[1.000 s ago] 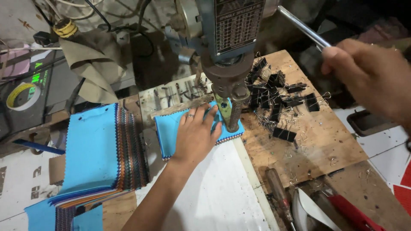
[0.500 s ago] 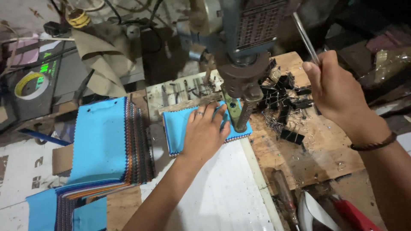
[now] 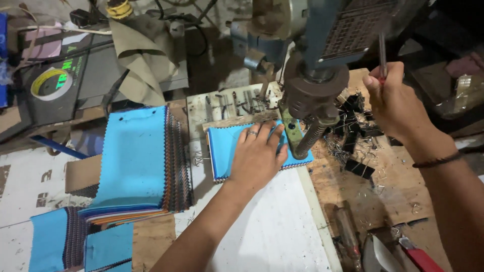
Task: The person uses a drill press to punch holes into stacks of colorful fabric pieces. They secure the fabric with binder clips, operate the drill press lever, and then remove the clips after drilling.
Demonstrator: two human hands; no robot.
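My left hand (image 3: 258, 156) lies flat, fingers spread, on a small stack of blue fabric swatches (image 3: 225, 148) set under the head of a drill press (image 3: 315, 95). A ring shows on one finger. The drill bit (image 3: 308, 141) stands on the stack's right edge, just beside my fingertips. My right hand (image 3: 396, 103) is closed around the metal feed lever (image 3: 382, 55) of the press, up at the right.
A tall fanned pile of blue and striped swatches (image 3: 136, 161) stands to the left, with more at the lower left. Black binder clips (image 3: 355, 126) and metal shavings litter the wooden board at right. A tape roll (image 3: 50, 83) lies at the far left. Red-handled tools (image 3: 418, 257) lie at bottom right.
My right hand has come down and in with the lever, from upper right to beside the press. The drill head sits lower over the stack. My left hand stays pressed on the swatches.
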